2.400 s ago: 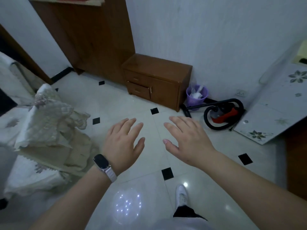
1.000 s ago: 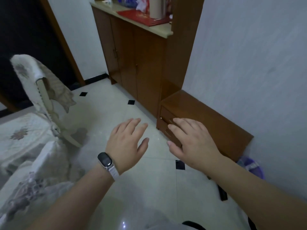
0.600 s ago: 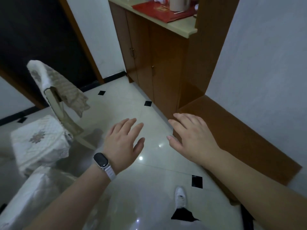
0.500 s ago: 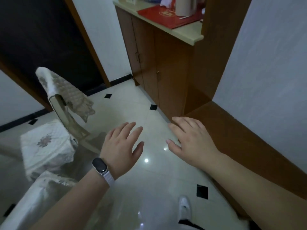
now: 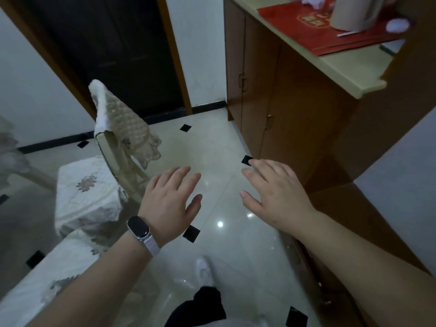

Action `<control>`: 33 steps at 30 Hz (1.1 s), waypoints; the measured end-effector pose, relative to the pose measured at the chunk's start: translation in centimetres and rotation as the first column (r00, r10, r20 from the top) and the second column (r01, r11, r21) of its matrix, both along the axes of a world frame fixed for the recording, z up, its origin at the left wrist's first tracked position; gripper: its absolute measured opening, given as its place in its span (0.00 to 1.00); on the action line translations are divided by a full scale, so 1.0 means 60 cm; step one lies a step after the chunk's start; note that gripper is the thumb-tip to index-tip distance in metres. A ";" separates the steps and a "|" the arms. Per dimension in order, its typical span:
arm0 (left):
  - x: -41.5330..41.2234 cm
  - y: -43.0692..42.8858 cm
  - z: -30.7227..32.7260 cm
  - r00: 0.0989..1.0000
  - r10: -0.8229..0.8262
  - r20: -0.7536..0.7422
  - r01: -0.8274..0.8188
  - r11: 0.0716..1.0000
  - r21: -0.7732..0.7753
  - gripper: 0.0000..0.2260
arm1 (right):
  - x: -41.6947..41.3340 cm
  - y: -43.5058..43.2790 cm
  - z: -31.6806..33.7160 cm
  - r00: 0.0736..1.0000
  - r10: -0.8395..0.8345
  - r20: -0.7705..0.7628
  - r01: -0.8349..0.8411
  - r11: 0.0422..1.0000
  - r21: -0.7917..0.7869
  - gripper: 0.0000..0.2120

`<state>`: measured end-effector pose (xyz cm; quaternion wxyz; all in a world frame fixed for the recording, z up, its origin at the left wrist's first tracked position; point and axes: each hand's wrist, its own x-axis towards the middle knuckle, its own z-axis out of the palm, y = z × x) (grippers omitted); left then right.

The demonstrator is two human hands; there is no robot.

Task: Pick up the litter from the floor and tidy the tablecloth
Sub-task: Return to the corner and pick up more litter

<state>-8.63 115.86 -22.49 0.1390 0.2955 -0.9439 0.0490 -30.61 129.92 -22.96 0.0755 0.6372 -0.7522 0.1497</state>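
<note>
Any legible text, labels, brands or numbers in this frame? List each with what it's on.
Nothing here is legible.
Red packet on the countertop: gold emblem with characters, too blurred to read.
Watch: screen dark, no digits showing.

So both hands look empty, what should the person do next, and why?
Probably swing left and reach the left hand to the tablecloth: it and the right hand are open and empty, and no litter shows on this patch of floor.
</note>
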 end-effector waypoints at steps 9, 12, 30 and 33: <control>-0.065 -0.300 -0.057 0.994 0.038 -0.100 -0.030 0.996 0.080 0.20 | -0.065 -0.302 -0.007 0.998 -0.004 -0.064 0.011 0.993 0.119 0.24; -0.078 -0.399 -0.052 0.991 0.037 -0.128 -0.027 0.996 0.084 0.20 | -0.075 -0.405 0.011 0.996 0.005 -0.090 0.005 0.994 0.111 0.23; -0.194 -0.824 -0.048 0.980 0.198 0.023 -0.199 0.973 0.117 0.22 | -0.229 -0.874 -0.013 0.992 0.125 -0.018 -0.124 0.991 0.055 0.23; -0.239 -0.886 -0.039 0.964 0.254 0.081 -0.261 0.960 0.097 0.23 | -0.279 -0.959 -0.027 0.985 0.171 0.015 -0.171 0.984 0.043 0.24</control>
